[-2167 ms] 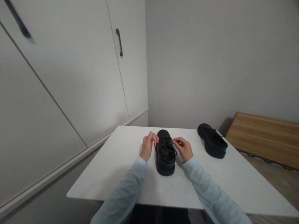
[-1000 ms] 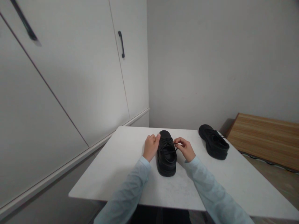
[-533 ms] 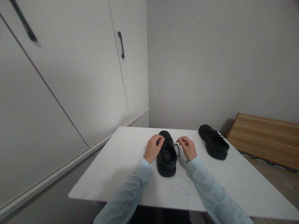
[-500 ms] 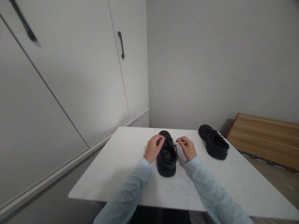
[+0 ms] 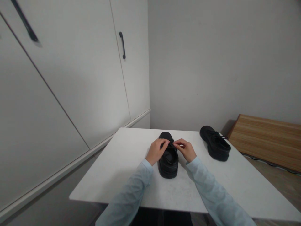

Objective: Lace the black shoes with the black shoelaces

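The black shoe (image 5: 168,165) in hand stands upright on its sole on the white table (image 5: 110,172), in the middle of the width and nearer the far side. Its toe points away from the person, its heel toward them; the long axis runs near to far, the toe leaning slightly left. The opening faces up.

Fingers: the left hand (image 5: 157,150) lies over the shoe's left side, thumb and forefinger pinched together on the laces (image 5: 172,145). The right hand (image 5: 186,150) comes from the right, thumb and forefinger likewise closed on the laces, near the left fingertips. Which strand each has is too small to tell.

Edges: the toe sits just inside the far edge; the heel is well short of the near edge. To the left, tabletop runs out to the slanting left edge, with white cabinet doors (image 5: 82,78) beyond. To the right, it extends to a second black shoe (image 5: 214,145), well apart from the first, at the far right corner and close to the right edge. That one points away and left. A wooden panel (image 5: 268,138) stands past it.
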A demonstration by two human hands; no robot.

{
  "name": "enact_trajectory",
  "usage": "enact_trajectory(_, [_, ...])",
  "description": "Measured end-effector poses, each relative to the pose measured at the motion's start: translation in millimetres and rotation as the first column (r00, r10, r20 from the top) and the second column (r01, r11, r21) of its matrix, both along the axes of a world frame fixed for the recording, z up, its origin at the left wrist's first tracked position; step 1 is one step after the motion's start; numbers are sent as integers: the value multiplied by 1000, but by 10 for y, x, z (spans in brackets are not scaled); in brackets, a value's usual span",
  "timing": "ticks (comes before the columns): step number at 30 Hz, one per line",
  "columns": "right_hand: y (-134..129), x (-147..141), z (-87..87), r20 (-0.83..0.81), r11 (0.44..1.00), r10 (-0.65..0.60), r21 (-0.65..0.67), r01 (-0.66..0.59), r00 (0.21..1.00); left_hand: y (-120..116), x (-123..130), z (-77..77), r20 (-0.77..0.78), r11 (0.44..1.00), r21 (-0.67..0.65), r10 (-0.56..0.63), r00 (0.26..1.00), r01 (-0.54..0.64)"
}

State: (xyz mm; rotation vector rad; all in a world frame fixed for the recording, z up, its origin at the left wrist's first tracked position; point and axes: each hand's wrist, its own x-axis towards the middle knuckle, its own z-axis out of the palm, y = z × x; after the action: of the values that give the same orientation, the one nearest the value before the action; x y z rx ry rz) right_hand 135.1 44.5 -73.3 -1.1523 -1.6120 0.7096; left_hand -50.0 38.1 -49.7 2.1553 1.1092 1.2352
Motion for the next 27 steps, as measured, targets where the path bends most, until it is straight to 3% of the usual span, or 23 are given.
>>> enact_trajectory(9, [75, -3, 36, -47, 997, 68, -22, -69, 997, 30, -10, -35, 26, 999, -42, -14, 1000, 15])
enact_trajectory(15, [152, 29, 88, 20, 990, 121, -81, -119, 992, 32, -14, -20, 95, 990, -122, -52, 994, 64])
enact_trajectory(27, [295, 15, 148, 118, 973, 218, -102, -207, 969, 35, -24, -35, 117, 989, -129, -63, 991, 78])
